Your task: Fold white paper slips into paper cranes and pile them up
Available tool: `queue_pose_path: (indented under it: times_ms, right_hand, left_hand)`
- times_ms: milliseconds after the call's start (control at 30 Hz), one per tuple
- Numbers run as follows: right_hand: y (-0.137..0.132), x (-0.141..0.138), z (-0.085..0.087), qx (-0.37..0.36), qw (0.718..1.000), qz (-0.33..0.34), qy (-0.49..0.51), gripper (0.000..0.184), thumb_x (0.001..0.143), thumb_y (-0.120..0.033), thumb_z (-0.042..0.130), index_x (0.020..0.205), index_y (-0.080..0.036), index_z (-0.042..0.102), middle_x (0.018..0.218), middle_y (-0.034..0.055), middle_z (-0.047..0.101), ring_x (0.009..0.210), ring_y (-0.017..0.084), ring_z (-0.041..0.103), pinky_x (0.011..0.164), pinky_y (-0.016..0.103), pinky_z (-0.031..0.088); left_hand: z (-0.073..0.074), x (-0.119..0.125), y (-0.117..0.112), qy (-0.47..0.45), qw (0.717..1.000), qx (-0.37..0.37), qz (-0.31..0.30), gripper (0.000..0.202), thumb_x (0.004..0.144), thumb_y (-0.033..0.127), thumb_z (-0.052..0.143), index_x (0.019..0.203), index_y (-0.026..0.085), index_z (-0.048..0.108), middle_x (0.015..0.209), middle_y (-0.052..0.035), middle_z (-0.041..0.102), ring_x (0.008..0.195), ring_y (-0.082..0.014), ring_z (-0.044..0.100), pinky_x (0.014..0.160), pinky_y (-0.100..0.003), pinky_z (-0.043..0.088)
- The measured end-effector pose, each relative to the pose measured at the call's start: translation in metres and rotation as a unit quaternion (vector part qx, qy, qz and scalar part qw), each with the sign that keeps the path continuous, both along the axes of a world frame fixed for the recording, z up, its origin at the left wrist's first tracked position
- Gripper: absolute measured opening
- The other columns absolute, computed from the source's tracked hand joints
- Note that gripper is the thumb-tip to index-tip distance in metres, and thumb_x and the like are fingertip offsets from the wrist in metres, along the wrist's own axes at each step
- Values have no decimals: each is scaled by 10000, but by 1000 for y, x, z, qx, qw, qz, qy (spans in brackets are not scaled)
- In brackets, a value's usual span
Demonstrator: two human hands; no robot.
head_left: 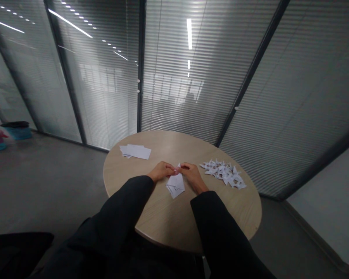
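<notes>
A partly folded white paper (176, 183) lies on the round wooden table (163, 217) in front of me. My left hand (162, 170) pinches its far tip from the left. My right hand (192, 175) pinches the same tip from the right, fingertips almost meeting. Both arms wear black sleeves.
A small stack of flat white sheets (135, 151) lies at the table's far left. A pile of several folded white paper shapes (224, 173) lies at the right. Glass walls with blinds (192, 77) stand behind the table. Coloured bins (16, 130) sit on the floor at far left.
</notes>
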State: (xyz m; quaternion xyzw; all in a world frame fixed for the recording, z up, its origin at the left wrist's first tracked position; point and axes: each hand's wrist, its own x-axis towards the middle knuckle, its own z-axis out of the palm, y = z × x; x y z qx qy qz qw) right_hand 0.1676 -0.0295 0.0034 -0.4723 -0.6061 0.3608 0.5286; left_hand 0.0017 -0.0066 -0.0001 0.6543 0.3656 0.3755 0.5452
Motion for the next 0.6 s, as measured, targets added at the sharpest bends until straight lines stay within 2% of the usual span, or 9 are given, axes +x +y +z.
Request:
queue_pose_path:
  times_ms: [300, 433, 600]
  right_hand:
    - [2, 3, -3, 38, 999, -6, -21, 256, 625, -426, 719, 593, -181, 649, 575, -11, 607, 567, 142, 527, 566, 259, 400]
    - [3, 2, -3, 44, 999, -14, -19, 242, 616, -419, 717, 587, -189, 650, 580, -10, 617, 571, 148, 535, 566, 262, 409]
    - [5, 1, -6, 13, 999, 32, -32, 247, 583, -421, 742, 608, -182, 683, 583, 2, 639, 564, 159, 563, 567, 272, 419]
  left_hand:
    - [2, 2, 0, -6, 1000, -7, -19, 331, 465, 394, 832, 605, 124, 701, 542, -19, 608, 497, -92, 471, 503, -230, 323]
    - [2, 1, -2, -10, 1000, -5, -16, 316, 477, 388, 828, 604, 126, 705, 540, -17, 610, 498, -93, 480, 508, -229, 344]
    - [-3, 2, 2, -18, 1000, -16, 2, 275, 469, 332, 829, 616, 126, 721, 565, -29, 637, 508, -97, 497, 521, -232, 364]
